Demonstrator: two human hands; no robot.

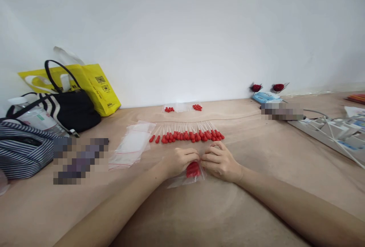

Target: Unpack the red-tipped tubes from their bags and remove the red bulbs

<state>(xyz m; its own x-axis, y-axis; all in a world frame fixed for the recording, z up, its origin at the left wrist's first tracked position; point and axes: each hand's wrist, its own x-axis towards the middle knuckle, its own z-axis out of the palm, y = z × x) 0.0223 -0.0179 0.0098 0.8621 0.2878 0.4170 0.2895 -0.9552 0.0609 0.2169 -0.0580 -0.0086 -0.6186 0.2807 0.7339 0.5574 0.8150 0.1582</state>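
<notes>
My left hand (pixel 179 161) and my right hand (pixel 220 162) meet at the middle of the table, fingers curled and pinched on the top edge of a small clear zip bag (pixel 188 175) that holds several red-tipped pieces. Just beyond my hands lies a row of clear droppers with red rubber bulbs (pixel 186 134), laid side by side. A stack of clear zip bags with nothing in them (pixel 131 144) lies to the left of that row.
Two small bags of red bulbs (pixel 182 107) lie by the wall. A yellow bag (pixel 94 85), a black handbag (pixel 72 108) and a striped bag (pixel 23 150) crowd the left. Power strips with cables (pixel 327 131), a blue pack (pixel 265 96) and two red roses (pixel 266 87) sit at the right.
</notes>
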